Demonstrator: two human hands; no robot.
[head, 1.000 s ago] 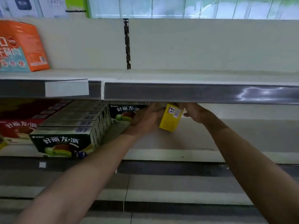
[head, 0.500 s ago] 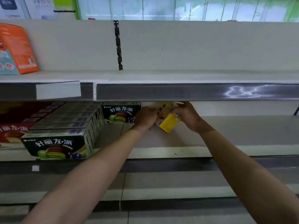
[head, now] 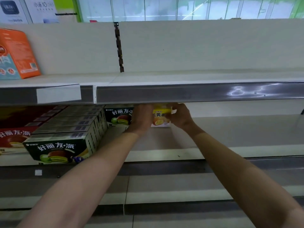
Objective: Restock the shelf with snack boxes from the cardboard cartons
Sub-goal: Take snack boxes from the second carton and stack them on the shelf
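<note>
Both hands [head: 162,116] around yellow box [head: 160,116]

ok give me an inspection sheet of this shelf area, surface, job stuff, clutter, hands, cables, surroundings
Surface: middle shelf, bare to the right of the hands.
Job's things: yellow snack box upright at the back of that shelf; single dark green box beside it; row of dark green boxes at left; red boxes far left.
Clutter: nothing seen.
Hands: left hand and right hand each grip a side of the yellow box.
Cables: nothing seen.
Surroundings: orange carton on the upper shelf; blank price tag on its rail.
</note>
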